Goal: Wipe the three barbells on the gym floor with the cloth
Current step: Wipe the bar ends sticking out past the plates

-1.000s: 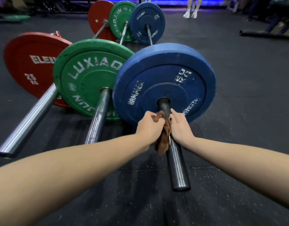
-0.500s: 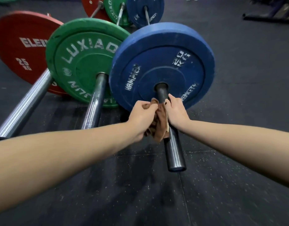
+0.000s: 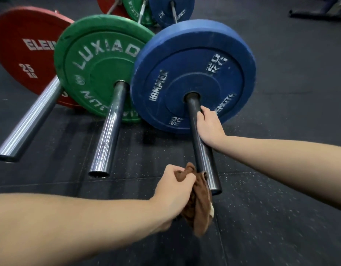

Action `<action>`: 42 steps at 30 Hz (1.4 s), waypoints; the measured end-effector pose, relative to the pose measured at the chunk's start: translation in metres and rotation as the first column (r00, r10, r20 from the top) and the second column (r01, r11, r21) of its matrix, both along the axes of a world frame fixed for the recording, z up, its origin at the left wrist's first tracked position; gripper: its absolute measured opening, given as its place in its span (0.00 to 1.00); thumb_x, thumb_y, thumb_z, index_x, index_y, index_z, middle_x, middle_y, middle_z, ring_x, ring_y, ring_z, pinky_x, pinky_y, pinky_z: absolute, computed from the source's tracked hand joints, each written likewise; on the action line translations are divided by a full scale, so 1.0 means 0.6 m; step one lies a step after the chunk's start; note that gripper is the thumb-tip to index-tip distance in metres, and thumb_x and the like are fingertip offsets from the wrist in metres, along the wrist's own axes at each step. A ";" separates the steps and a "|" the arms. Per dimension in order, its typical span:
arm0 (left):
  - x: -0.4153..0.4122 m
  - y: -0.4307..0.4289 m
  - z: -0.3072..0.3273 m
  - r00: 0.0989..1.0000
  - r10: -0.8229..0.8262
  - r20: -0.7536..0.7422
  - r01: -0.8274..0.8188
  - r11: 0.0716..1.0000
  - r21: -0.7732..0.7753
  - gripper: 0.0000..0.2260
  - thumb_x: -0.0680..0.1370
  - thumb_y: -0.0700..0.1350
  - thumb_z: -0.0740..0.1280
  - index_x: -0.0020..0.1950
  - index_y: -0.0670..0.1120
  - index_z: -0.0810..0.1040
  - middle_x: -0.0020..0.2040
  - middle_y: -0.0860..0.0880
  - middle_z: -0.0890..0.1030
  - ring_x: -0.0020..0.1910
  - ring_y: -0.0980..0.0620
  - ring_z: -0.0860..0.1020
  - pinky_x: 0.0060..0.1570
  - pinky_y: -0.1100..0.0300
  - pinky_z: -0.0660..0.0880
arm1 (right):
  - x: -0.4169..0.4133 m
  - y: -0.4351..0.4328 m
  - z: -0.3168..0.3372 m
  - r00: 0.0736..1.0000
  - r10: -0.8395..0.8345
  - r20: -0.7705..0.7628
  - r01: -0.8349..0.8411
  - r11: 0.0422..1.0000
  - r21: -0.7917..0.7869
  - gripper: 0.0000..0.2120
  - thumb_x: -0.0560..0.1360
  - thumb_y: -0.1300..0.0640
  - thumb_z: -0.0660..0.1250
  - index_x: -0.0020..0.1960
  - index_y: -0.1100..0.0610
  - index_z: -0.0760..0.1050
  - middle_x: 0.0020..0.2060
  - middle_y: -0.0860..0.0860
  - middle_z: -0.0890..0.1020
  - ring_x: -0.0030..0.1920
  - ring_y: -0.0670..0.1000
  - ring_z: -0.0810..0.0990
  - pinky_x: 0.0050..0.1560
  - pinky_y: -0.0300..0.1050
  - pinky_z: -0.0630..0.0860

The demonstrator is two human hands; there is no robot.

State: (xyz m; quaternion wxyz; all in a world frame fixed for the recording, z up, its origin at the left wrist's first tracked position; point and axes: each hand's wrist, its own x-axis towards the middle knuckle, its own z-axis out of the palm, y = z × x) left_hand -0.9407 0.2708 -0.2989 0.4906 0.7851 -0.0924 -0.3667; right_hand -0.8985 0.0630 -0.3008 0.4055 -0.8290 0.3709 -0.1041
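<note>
The left hand [image 3: 173, 187] is clenched on the bunched brown cloth [image 3: 199, 208]. The cloth hangs at the hand's 3 o'clock and touches the dark sleeve [image 3: 203, 158] just short of its open end. At 1 o'clock, the right hand [image 3: 210, 127] grasps that sleeve beside the blue plate [image 3: 192, 60]. A good wipe likely needs the cloth wrapped fully round the sleeve while the right hand steadies it. At 10 o'clock, the green-plated barbell [image 3: 112, 127] and the red-plated barbell [image 3: 31, 123] lie apart from the cloth.
</note>
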 end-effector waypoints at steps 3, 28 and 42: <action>0.028 -0.030 0.002 0.996 0.075 0.043 -0.073 0.996 -0.054 0.07 0.78 0.54 0.69 0.52 0.55 0.76 0.47 0.53 0.83 0.49 0.51 0.82 0.56 0.48 0.79 | 0.001 0.001 -0.001 1.000 -0.005 0.008 0.005 1.000 0.011 0.25 0.87 0.51 0.49 0.82 0.56 0.57 0.78 0.58 0.62 0.76 0.55 0.64 0.73 0.45 0.57; 0.284 -0.257 -0.021 0.787 0.029 0.617 0.069 0.989 -0.134 0.08 0.80 0.47 0.69 0.59 0.55 0.77 0.54 0.56 0.77 0.51 0.62 0.77 0.50 0.72 0.70 | -0.003 -0.017 -0.038 0.982 -0.033 0.187 0.014 0.995 0.100 0.23 0.86 0.46 0.53 0.80 0.46 0.60 0.68 0.42 0.68 0.61 0.36 0.66 0.62 0.36 0.61; 0.258 -0.173 0.160 0.706 -0.628 0.328 0.469 0.761 0.448 0.11 0.80 0.41 0.67 0.58 0.52 0.84 0.54 0.49 0.81 0.55 0.46 0.80 0.61 0.56 0.73 | -0.036 0.002 0.106 0.952 0.011 -0.305 0.038 0.987 0.156 0.24 0.87 0.49 0.48 0.82 0.48 0.55 0.76 0.53 0.70 0.76 0.56 0.66 0.74 0.55 0.64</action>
